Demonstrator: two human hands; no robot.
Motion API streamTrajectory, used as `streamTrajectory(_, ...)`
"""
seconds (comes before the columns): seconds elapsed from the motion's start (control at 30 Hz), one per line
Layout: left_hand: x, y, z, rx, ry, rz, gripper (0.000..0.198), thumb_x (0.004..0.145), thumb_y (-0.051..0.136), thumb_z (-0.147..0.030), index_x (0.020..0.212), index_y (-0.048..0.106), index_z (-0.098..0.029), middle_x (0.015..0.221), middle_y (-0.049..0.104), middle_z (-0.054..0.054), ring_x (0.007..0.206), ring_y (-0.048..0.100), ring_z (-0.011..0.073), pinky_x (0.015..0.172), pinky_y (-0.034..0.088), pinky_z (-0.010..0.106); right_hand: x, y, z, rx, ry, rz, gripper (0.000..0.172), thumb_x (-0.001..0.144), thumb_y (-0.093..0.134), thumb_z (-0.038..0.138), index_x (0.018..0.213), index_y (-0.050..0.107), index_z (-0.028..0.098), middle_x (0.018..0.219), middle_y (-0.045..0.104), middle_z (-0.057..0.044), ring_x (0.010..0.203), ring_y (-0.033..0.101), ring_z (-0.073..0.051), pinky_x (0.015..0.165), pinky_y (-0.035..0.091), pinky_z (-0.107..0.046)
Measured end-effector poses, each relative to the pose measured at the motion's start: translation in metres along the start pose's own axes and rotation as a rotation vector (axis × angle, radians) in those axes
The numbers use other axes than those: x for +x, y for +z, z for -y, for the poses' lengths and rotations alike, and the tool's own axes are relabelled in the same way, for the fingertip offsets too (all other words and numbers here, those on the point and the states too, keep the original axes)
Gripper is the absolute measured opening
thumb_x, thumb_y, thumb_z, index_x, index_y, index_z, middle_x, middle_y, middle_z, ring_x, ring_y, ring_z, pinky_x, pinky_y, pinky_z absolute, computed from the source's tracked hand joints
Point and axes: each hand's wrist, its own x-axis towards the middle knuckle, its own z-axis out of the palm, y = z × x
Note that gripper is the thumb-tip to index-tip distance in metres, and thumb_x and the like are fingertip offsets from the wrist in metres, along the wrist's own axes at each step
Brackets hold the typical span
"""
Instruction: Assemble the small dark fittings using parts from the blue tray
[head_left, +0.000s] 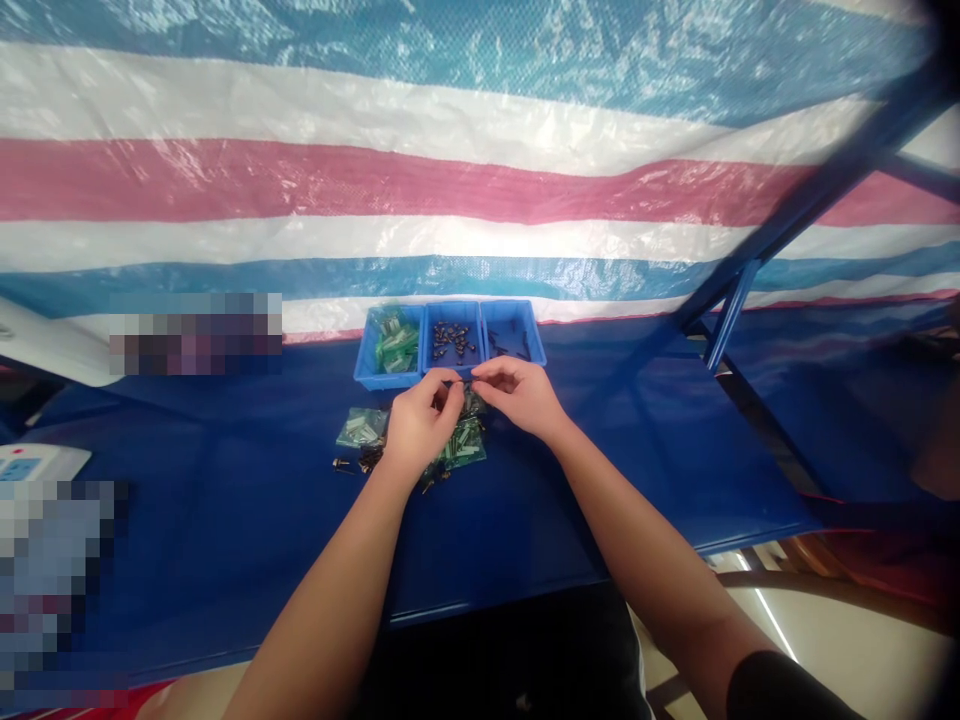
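My left hand and my right hand meet fingertip to fingertip just in front of three blue bins. Both are pinched closed around something small and dark, too tiny to name. Beneath and beside them lie a clear bag of pale pieces, a greenish bag of metal pieces and a loose pile of dark, brassy small parts. The left bin holds green-tinted bags, the middle bin several dark and brassy parts, and the right bin a few thin dark pieces.
The blue tabletop carries everything. A striped plastic sheet hangs behind it. A slanted blue metal frame rises at the right. A white device stands at the left, near blurred-out patches.
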Motion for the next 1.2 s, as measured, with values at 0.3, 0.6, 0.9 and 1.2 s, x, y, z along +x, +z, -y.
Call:
streamTrajectory(0.3,0.0003,-0.0005,0.0011,0.007,-0.011,0.049,0.021,0.094,0.054,-0.039,0.100,0.065,-0.022,0.065,0.059,-0.004,0.055,0.052,0.0104,0.059,0.040,0.022,-0.0005,0.0022,-0.0002,-0.040,0.007,-0.028,0.020,0.081,0.071,0.032,0.095,0.074,0.019,0.090,0.076,-0.006,0.073,0.067,-0.015,0.069,0.056,-0.030)
streamTrajectory(0.6,0.0005,0.0004,0.0006,0.019,-0.017,0.058,0.022,0.095,0.053,-0.040,0.098,0.064,-0.022,0.064,0.059,-0.004,0.053,0.051,0.0106,0.057,0.039,0.023,-0.0010,0.0030,0.0015,-0.053,0.029,-0.030,0.021,0.080,0.071,0.033,0.095,0.075,0.018,0.086,0.076,-0.005,0.069,0.066,-0.015,0.066,0.056,-0.029)
streamTrajectory(0.9,0.0004,-0.0007,0.0009,0.028,-0.009,0.055,0.023,0.096,0.052,-0.041,0.100,0.066,-0.023,0.065,0.059,-0.004,0.055,0.053,0.0111,0.059,0.040,0.023,-0.0004,0.0041,-0.0013,-0.054,0.014,-0.027,0.021,0.080,0.071,0.032,0.096,0.075,0.018,0.087,0.076,-0.006,0.070,0.067,-0.015,0.068,0.056,-0.030)
streamTrajectory(1.2,0.0006,-0.0006,0.0015,0.030,-0.031,0.075,0.026,0.098,0.049,-0.042,0.100,0.065,-0.022,0.065,0.060,-0.003,0.055,0.053,0.0129,0.057,0.038,0.024,-0.0010,0.0047,0.0027,-0.073,-0.007,-0.036,0.019,0.080,0.071,0.032,0.092,0.075,0.017,0.084,0.076,-0.005,0.065,0.065,-0.014,0.064,0.055,-0.028)
